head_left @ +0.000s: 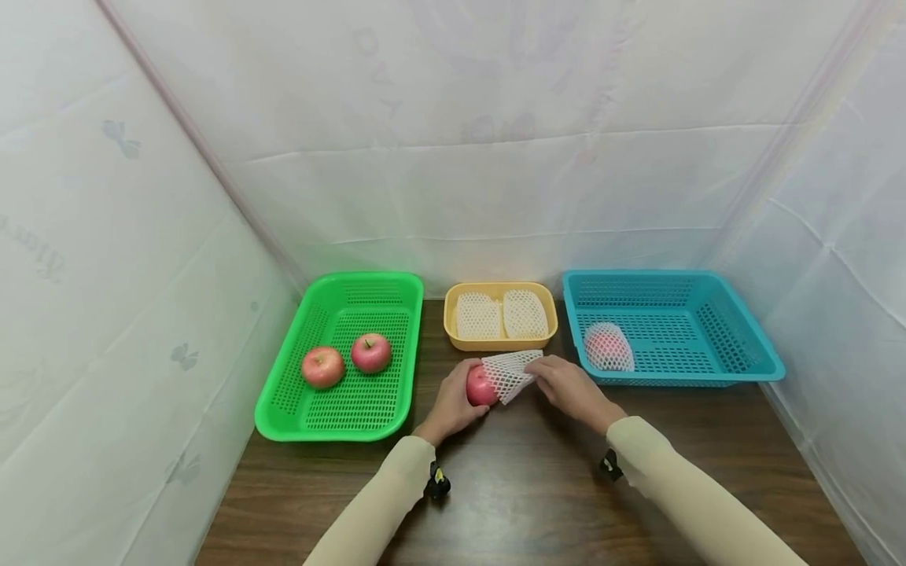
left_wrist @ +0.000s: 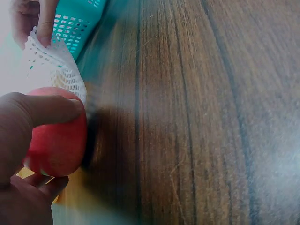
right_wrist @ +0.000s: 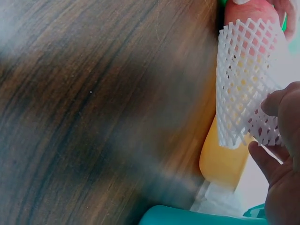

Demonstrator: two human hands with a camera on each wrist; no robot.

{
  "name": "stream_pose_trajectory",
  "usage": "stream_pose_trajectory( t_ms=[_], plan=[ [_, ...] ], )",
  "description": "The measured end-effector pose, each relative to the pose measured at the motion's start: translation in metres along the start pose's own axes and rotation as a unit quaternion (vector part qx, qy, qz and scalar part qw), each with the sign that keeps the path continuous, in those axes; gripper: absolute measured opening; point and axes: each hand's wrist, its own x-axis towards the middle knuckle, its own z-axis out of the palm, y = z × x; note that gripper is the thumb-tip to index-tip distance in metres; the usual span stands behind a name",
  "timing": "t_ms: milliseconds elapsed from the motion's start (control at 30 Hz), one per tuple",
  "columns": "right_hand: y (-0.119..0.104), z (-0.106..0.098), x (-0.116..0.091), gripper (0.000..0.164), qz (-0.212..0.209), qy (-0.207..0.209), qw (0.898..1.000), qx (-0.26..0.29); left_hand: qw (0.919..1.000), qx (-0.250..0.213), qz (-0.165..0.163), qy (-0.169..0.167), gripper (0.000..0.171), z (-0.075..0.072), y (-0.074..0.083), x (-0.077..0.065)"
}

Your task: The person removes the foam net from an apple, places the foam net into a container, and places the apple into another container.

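A red apple is held in my left hand, with the thumb across it in the left wrist view. A white foam net sleeve covers the apple's right side, and its loose end extends toward my right hand. In the right wrist view, thumb and fingers pinch that end of the sleeve. Two bare apples, one left of the other, lie in the green basket. Inside the blue basket rests an apple in a net sleeve.
Behind the hands stands a yellow tray holding two flat stacks of foam net, one on the left and one on the right. Everything is on a dark wooden table. White curtains enclose the back and sides.
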Motion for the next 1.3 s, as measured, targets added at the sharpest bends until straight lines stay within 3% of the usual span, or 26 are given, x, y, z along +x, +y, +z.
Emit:
stream_pose_trajectory(
  t_ms=[233,733,1067,1300],
  plan=[
    [0.000,-0.005,0.003,0.030,-0.004,-0.005,1.000,-0.010,0.9996,0.024,-0.007,-0.010,0.077,-0.001,0.004,0.000],
    [-0.004,-0.026,0.017,0.037,-0.018,-0.007,0.999,-0.032,0.9993,0.036,-0.008,0.002,0.076,0.000,0.005,-0.003],
    [-0.005,-0.039,0.024,0.055,-0.025,0.014,0.999,-0.031,0.9997,0.022,-0.004,0.006,0.080,0.000,0.005,-0.003],
    [-0.003,-0.047,0.031,0.040,-0.031,0.002,0.999,-0.041,0.9997,0.024,-0.005,0.007,0.080,0.001,0.005,-0.003]
  ],
)
